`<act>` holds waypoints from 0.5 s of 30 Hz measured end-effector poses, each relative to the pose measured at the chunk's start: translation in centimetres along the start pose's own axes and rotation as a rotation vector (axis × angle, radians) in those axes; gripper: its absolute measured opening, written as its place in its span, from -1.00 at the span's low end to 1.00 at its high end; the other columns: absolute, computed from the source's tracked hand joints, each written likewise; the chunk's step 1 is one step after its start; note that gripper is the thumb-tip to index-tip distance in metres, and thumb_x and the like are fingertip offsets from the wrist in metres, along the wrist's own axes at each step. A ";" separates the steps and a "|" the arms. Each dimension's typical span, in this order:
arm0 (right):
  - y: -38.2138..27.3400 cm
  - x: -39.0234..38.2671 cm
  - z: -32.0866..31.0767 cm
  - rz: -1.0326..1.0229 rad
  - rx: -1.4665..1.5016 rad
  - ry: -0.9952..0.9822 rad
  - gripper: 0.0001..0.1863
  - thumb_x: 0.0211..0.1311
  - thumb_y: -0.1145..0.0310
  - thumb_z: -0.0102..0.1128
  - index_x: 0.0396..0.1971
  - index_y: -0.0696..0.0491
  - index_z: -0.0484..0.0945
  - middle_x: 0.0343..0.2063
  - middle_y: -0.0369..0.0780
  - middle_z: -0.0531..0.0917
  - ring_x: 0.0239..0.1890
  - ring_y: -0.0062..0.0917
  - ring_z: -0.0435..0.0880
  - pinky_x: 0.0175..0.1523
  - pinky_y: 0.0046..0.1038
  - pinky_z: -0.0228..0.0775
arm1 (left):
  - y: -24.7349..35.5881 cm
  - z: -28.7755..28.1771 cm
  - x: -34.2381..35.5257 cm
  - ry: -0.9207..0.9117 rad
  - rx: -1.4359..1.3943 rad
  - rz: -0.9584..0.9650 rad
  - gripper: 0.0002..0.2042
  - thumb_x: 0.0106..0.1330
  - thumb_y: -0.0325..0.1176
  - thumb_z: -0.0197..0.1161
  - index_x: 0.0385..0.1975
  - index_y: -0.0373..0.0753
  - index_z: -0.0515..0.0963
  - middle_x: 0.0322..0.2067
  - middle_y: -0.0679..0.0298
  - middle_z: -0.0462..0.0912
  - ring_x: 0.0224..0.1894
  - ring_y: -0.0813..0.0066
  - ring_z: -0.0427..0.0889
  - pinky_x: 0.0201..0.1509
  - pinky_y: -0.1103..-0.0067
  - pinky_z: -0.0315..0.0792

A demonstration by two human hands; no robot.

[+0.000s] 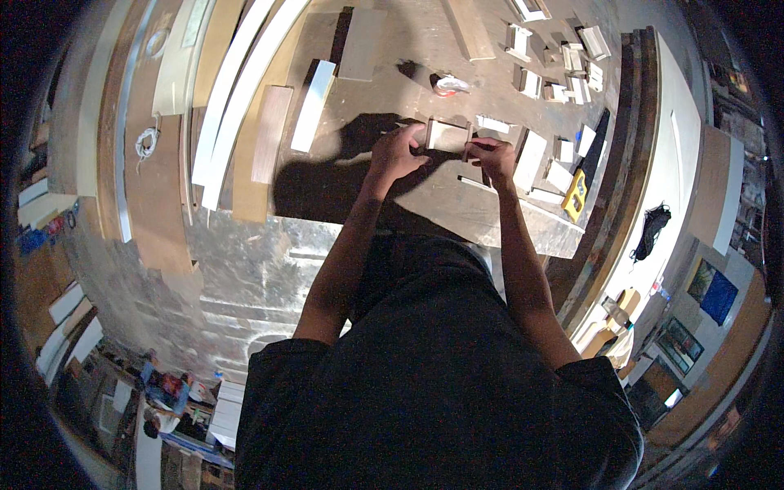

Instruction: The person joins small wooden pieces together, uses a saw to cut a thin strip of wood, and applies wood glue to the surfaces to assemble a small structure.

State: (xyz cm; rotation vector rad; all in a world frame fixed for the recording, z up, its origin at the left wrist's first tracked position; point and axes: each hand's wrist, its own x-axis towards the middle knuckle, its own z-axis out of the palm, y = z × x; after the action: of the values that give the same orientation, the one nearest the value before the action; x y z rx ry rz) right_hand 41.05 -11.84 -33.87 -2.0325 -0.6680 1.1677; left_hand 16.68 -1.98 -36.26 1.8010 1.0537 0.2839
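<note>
Near the middle of the worktable [376, 106], my left hand [396, 153] grips the left end of a small pale wooden piece [447, 135] with upright end strips. My right hand [492, 155] pinches its right end, with fingertips at the strip there. A small white-and-red object [451, 86], too small to make out, lies just beyond. Short pale strips [493, 125] and blocks [531, 159] lie to the right of my right hand. A handsaw [576, 194] with a yellow handle lies at the table's right side. My shadow darkens the surface around my left hand.
Long boards [159, 180] lie along the left, beside a white cord coil [147, 143]. Several small wooden assemblies [576, 86] stand at the back right. A white board [657, 188] with a black bundle [653, 233] runs along the right. A person [163, 408] is at the lower left.
</note>
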 end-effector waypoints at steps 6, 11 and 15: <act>0.0 0.5 -0.5 0.001 0.021 -0.050 -0.74 0.19 0.34 0.45 -0.21 0.19 0.73 -0.44 -0.24 0.78 -0.43 -0.58 0.76 -0.36 -0.54 0.60 | -0.4 0.2 0.1 0.024 0.007 0.025 -0.28 -0.12 -0.23 0.60 0.17 0.00 0.50 -0.31 0.28 0.74 -0.19 0.21 0.73 -0.08 0.31 0.57; 0.4 0.8 -0.8 -0.003 -0.040 0.003 -0.75 0.19 0.35 0.43 -0.21 0.19 0.73 -0.44 -0.23 0.78 -0.43 -0.57 0.76 -0.35 -0.54 0.59 | 0.3 0.1 0.1 0.032 0.027 0.031 -0.31 -0.11 -0.26 0.59 0.15 -0.02 0.51 -0.31 0.27 0.73 -0.21 0.22 0.73 -0.11 0.32 0.57; -1.1 -0.1 -0.3 0.023 0.003 -0.068 -0.75 0.19 0.35 0.43 -0.22 0.20 0.73 -0.42 -0.23 0.78 -0.42 -0.56 0.76 -0.35 -0.54 0.59 | -0.1 0.1 -0.2 0.050 0.023 0.045 -0.30 -0.12 -0.27 0.59 0.15 -0.03 0.51 -0.34 0.27 0.71 -0.22 0.23 0.72 -0.11 0.31 0.57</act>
State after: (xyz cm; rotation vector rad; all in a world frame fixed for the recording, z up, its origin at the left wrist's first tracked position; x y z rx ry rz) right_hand 41.13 -11.34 -32.89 -2.0106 -0.6773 1.2551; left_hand 16.54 -2.19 -36.31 1.8482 1.0557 0.3467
